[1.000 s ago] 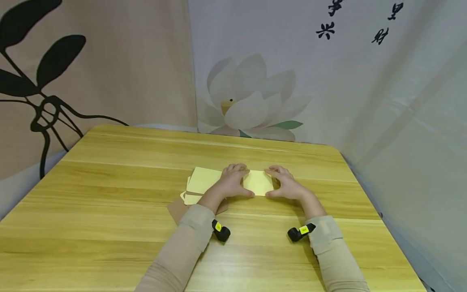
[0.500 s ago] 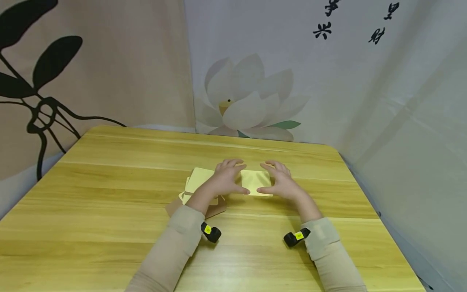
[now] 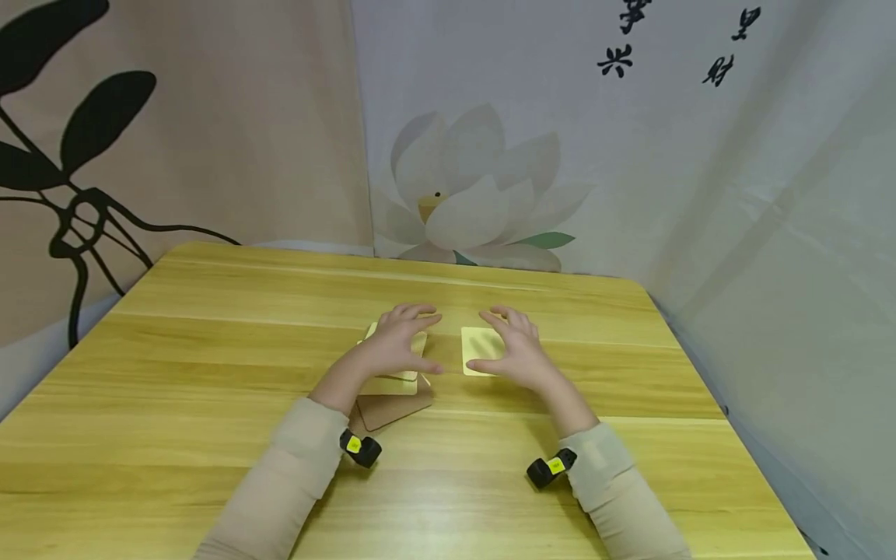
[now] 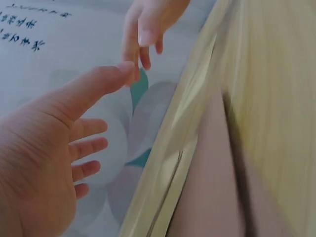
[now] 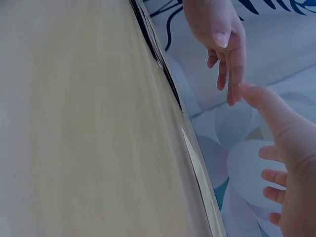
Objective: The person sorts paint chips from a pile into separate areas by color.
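A pale yellow card (image 3: 477, 344) lies on the wooden table, partly hidden by my right hand (image 3: 516, 351). That hand hovers over its right side, thumb and fingers spread and holding nothing. My left hand (image 3: 392, 346) is over a loose pile of yellow cards (image 3: 399, 386), also with fingers spread and nothing in its grasp. From beneath the pile, brown cards (image 3: 393, 408) stick out towards the front. In the left wrist view, a brown card (image 4: 210, 177) lies below the hand, apart from the fingers. The right wrist view has the yellow card (image 5: 200, 177) edge-on.
The wooden table (image 3: 210, 404) reaches forward to a hanging cloth (image 3: 504, 62) printed with a lotus and dark characters. A small black camera sits on each wrist, the left camera (image 3: 362, 449) and the right camera (image 3: 551, 468).
My left hand has moved left, away from the single yellow card and over the pile. My right hand has shifted left across the single card, which stays in place.
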`<move>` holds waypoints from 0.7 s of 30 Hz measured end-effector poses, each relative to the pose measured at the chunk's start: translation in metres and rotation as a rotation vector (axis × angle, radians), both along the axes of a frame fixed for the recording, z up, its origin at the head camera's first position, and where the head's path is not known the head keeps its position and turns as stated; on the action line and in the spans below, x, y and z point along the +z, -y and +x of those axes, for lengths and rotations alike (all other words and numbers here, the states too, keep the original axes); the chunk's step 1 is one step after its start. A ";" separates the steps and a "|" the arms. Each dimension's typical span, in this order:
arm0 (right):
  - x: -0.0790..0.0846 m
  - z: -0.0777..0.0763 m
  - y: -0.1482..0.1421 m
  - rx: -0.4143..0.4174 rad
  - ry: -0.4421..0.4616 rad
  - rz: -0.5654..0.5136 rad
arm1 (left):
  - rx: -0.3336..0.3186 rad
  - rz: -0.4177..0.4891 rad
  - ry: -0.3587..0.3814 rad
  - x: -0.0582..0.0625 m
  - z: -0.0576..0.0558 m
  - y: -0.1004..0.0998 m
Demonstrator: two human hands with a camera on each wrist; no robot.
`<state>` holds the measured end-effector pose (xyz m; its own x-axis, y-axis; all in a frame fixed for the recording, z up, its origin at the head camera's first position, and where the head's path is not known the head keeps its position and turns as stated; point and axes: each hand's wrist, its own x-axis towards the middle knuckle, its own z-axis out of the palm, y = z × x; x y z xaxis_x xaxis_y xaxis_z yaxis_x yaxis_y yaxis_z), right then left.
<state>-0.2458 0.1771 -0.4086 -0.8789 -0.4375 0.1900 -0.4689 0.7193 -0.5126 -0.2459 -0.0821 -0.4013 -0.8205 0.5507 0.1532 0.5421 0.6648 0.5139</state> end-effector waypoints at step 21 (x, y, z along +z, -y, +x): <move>-0.008 -0.001 0.055 0.059 0.031 -0.020 | 0.000 -0.006 0.012 -0.016 -0.005 0.072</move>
